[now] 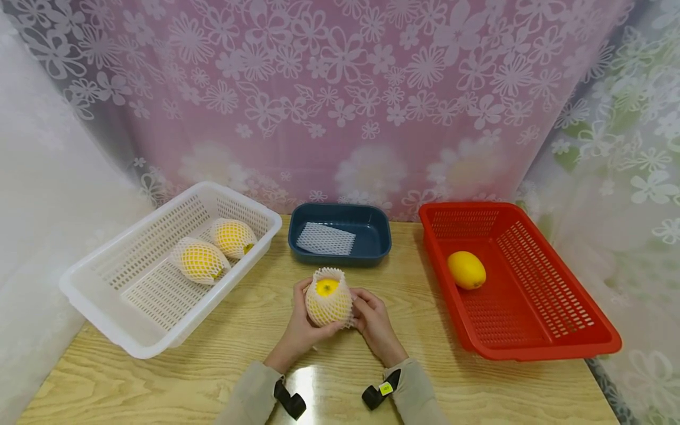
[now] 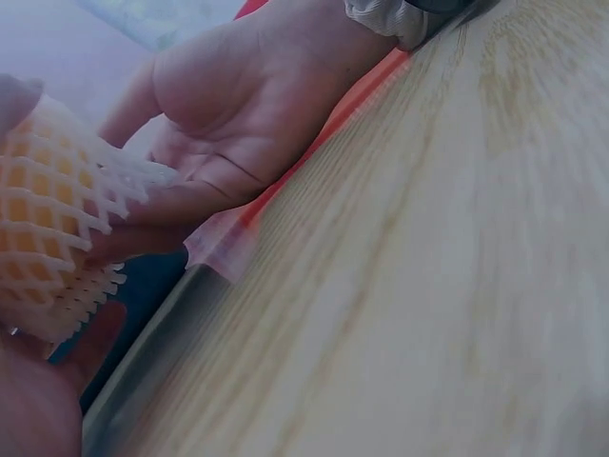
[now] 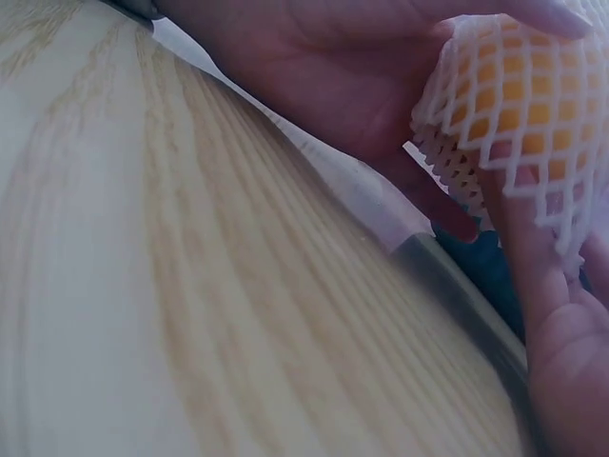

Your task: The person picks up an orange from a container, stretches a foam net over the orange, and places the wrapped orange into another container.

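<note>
Between both hands, above the table, is a yellow fruit (image 1: 327,287) in a white foam net sleeve (image 1: 329,307), its stem end showing through the open top. My left hand (image 1: 304,330) grips the sleeved fruit from the left, thumb across its near side. At the right edge, my right hand (image 1: 376,321) holds the net; in the right wrist view one finger (image 3: 519,219) lies beneath the mesh. A blue tray (image 1: 372,236) behind the hands contains a flat white foam net (image 1: 326,239).
At left stands a white basket (image 1: 159,348) with two sleeved yellow fruits (image 1: 202,262). A red basket (image 1: 536,348) at right holds one bare yellow fruit (image 1: 466,270). Flowered curtains (image 1: 340,106) surround the wooden table (image 1: 223,378).
</note>
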`<state>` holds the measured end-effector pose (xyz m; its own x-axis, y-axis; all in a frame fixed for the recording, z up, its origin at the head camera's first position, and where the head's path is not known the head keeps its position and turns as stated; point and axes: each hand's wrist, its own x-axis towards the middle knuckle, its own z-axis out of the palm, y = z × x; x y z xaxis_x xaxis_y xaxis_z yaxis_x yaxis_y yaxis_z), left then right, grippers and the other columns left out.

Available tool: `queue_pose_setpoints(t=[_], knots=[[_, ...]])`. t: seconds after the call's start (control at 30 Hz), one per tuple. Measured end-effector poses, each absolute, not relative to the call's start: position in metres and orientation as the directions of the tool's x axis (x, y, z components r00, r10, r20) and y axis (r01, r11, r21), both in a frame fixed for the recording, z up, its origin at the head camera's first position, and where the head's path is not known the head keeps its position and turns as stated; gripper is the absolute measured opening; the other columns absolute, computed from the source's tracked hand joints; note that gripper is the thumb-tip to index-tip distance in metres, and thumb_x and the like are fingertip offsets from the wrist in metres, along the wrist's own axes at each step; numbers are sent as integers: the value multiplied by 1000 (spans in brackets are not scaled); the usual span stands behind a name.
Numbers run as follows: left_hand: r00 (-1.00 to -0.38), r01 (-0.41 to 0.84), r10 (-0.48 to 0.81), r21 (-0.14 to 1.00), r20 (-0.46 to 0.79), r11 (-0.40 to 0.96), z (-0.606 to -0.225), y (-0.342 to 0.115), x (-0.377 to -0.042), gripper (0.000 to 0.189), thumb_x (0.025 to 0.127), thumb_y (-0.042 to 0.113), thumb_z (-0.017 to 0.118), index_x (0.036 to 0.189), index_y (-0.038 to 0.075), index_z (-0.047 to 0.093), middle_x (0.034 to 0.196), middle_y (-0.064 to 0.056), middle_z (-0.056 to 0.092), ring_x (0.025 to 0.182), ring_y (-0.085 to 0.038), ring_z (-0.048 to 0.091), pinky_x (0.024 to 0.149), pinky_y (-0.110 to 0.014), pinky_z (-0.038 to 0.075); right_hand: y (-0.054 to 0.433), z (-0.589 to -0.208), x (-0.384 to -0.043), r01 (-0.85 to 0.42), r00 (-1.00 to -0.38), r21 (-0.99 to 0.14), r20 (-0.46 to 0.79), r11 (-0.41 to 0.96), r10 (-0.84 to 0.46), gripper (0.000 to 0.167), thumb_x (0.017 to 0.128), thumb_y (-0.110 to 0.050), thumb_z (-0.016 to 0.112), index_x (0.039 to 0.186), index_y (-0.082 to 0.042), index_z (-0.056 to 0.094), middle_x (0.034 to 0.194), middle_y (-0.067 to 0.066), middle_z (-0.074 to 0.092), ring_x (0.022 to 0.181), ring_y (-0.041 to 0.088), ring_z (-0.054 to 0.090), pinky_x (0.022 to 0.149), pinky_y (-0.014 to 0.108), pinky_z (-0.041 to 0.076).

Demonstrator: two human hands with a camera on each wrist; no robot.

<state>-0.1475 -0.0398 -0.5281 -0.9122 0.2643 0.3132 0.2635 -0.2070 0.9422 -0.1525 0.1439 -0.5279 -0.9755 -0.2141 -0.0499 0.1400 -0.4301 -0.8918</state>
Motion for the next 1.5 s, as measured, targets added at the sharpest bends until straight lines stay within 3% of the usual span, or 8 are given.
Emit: queue_pose_setpoints(t=[0.2, 0.53, 0.87, 1.13, 1.5], knots=[[-912, 294, 226, 929, 343, -226, -534, -40, -150, 91, 76, 0, 83, 145, 7, 23, 143, -14, 35, 122, -21, 45, 98, -25, 43, 146, -528, -153, 119, -962, -876, 15, -467, -273, 19, 103, -20, 55, 115, -9, 63, 103, 4, 66, 85, 12, 65, 71, 26, 56], [-926, 241, 259, 957, 276, -159, -536, -41, -150, 94, 76, 0, 82, 149, 11, 23, 144, -12, 35, 122, -22, 44, 99, -25, 41, 148, -528, -152, 92, -946, -878, 69, -469, -316, 20, 103, -16, 50, 117, -6, 60, 104, 4, 65, 86, 13, 65, 71, 27, 56], [-922, 265, 232, 943, 309, -204, -536, -43, -150, 79, 82, 8, 77, 144, 8, 28, 134, -14, 43, 114, -23, 49, 95, -28, 44, 147, -529, -150, -6, -933, -913, 152, -407, -326, 17, 103, -15, 49, 113, -9, 62, 97, 0, 67, 81, 10, 65, 66, 25, 55], [-914, 277, 244, 938, 324, -208, -533, -41, -148, 96, 70, -1, 85, 144, 8, 24, 140, -13, 38, 119, -21, 46, 98, -24, 41, 150, -529, -152, 88, -914, -863, 128, -497, -385, 22, 104, -10, 44, 117, -9, 61, 102, 3, 66, 87, 12, 66, 72, 26, 56], [-913, 254, 270, 944, 305, -209, -533, -41, -147, 95, 73, 2, 85, 144, 11, 24, 141, -13, 36, 120, -24, 45, 98, -25, 42, 152, -530, -152, 97, -905, -845, 145, -527, -400, 23, 104, -6, 42, 118, -7, 59, 103, 4, 68, 88, 13, 66, 73, 26, 56]])
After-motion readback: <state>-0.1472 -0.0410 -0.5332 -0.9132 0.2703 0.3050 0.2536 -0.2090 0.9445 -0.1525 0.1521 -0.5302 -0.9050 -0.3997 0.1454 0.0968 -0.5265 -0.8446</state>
